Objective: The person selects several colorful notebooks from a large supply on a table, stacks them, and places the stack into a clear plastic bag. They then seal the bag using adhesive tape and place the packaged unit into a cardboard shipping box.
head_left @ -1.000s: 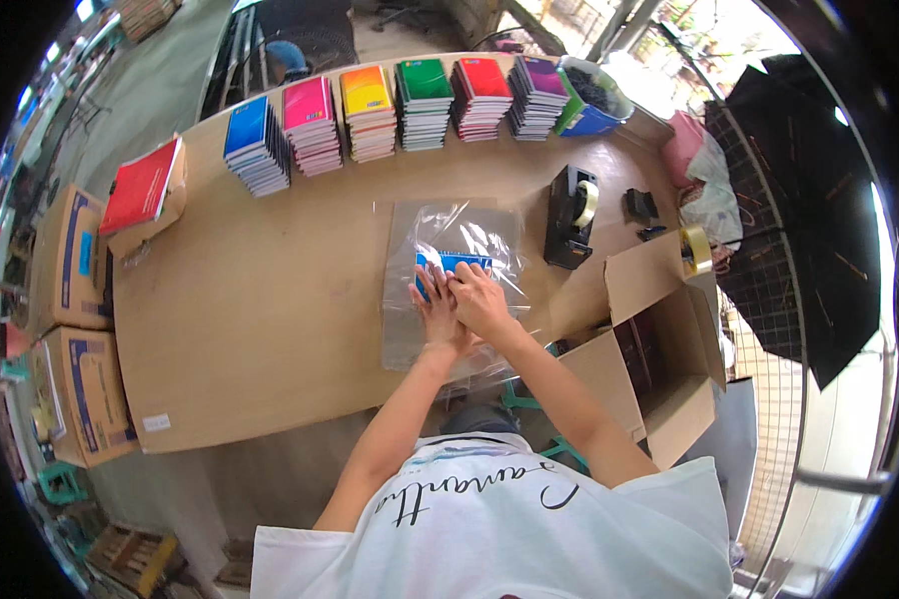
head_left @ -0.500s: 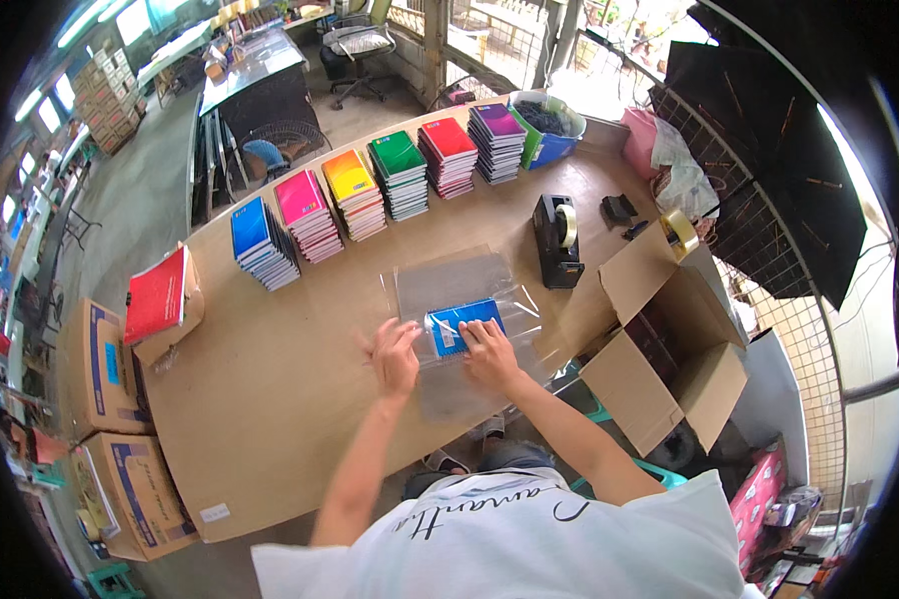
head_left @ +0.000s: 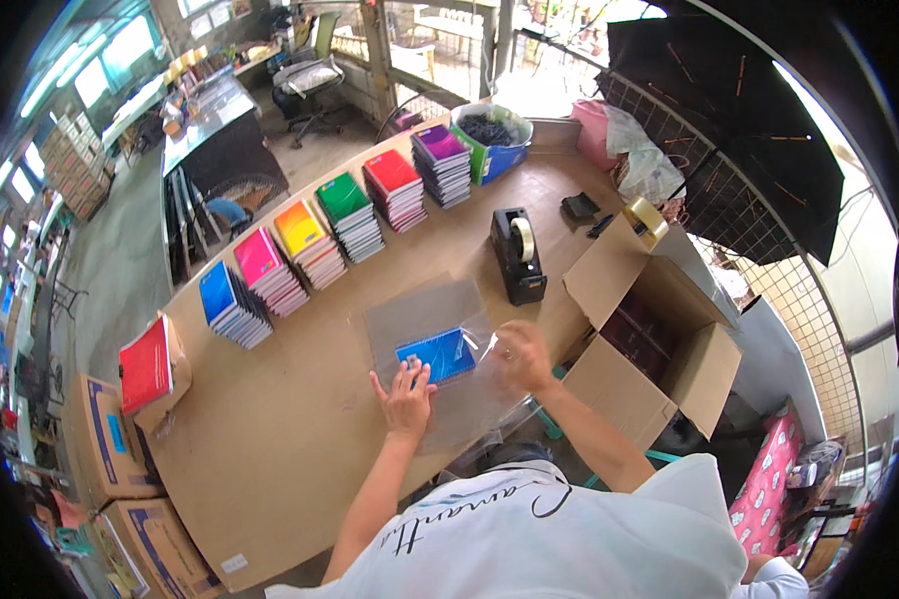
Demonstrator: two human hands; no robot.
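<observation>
A blue notebook lies on a sheet of clear plastic film near the middle of the table, with shiny film creases over its right part. My left hand rests at the notebook's lower left edge, fingers spread and pressing down from above. Just past the notebook's right end is my right hand, beside the film's edge. Motion blurs its fingers, so whether they grip the film cannot be made out.
Behind stand stacks of notebooks: blue, pink, yellow, green, red, purple. A tape dispenser sits ahead. An open carton is at right; red booklets are far left.
My left hand has come from the film's left side onto the notebook. My right hand has left the notebook and moved to its right. The whole view has shifted and turned.
</observation>
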